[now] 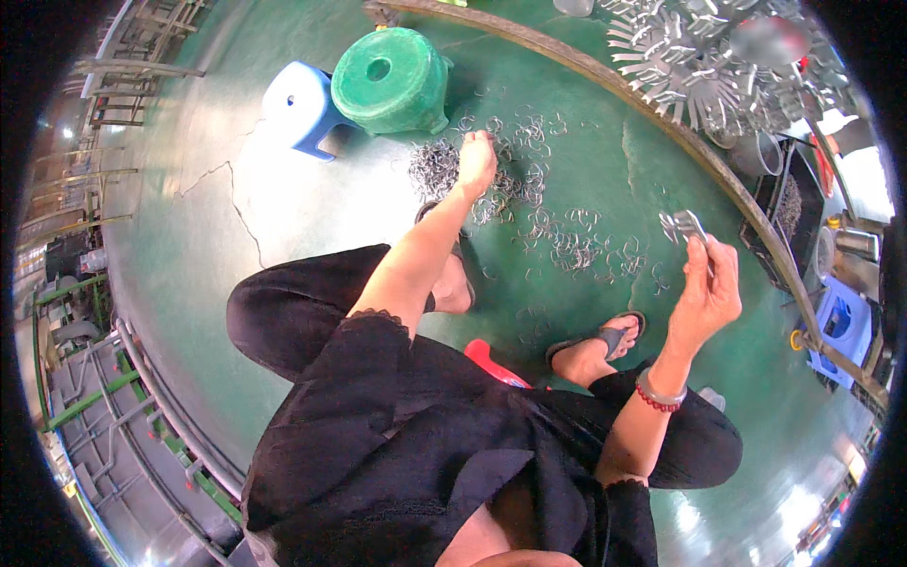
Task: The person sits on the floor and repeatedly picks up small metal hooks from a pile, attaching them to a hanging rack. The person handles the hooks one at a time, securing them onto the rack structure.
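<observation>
My left hand (477, 163) is stretched out over a dense pile of small curved metal pieces (433, 170) on the floor. Its fingers are closed, and what they may hold is too small to make out. Off to the right, my right hand (710, 282) is raised and pinches a few shiny bent metal pieces (682, 227) between thumb and fingers. More loose curved metal pieces (576, 248) lie scattered across the green floor between my two hands.
A green round stool (390, 80) and a light blue stool (300, 102) stand ahead. A wooden beam (605, 80) curves past a heap of bent metal strips (694, 80) at the far right. A blue plastic stool (839, 326) sits beyond it. My sandalled feet (597, 348) flank the pieces.
</observation>
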A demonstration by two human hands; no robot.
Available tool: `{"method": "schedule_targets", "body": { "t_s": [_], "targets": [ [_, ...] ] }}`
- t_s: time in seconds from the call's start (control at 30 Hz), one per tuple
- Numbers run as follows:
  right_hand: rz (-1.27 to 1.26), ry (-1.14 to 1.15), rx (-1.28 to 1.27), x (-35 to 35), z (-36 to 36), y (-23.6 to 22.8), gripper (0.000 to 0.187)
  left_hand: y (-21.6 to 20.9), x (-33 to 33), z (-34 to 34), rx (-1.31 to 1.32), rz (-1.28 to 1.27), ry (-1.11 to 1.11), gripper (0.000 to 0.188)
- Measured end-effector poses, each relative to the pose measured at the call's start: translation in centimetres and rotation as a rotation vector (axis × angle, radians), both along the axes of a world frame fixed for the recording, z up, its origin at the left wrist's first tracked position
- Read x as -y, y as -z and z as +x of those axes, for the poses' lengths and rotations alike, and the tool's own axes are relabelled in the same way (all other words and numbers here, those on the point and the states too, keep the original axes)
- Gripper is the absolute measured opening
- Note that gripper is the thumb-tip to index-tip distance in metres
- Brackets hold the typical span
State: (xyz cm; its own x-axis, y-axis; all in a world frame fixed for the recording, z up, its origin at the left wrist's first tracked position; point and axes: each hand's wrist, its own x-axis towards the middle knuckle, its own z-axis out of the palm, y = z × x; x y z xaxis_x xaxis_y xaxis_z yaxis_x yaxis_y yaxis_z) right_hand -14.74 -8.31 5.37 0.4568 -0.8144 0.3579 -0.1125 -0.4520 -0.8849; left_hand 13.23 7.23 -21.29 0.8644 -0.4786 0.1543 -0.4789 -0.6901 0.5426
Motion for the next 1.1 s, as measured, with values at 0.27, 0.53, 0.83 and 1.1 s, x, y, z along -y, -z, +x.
{"method": "schedule_targets", "body": {
  "t_s": [0.27, 0.53, 0.83, 1.1],
  "targets": [
    [0.168, -0.147, 0.085, -1.0, 2.1, -1.9, 0.007, -7.2, -0.2, 2.4, -0.104, 0.368, 0.279, 0.013],
    [0.252, -0.161, 0.089, -0.2, 3.0, -4.0, 0.008, -32.1, 4.7, -8.2, -0.709, -0.726, 0.768, 0.021],
    [0.131, -0.199, 0.193, -0.8, 3.4, -5.7, 0.008, -33.8, 5.3, -12.2, -0.048, -0.575, 0.624, 0.016],
    [0.205, -0.271, 0.166, 0.7, 2.4, -7.7, 0.026, -34.8, 5.3, -13.0, -0.504, -0.734, 0.6, 0.017]
  ]
}}
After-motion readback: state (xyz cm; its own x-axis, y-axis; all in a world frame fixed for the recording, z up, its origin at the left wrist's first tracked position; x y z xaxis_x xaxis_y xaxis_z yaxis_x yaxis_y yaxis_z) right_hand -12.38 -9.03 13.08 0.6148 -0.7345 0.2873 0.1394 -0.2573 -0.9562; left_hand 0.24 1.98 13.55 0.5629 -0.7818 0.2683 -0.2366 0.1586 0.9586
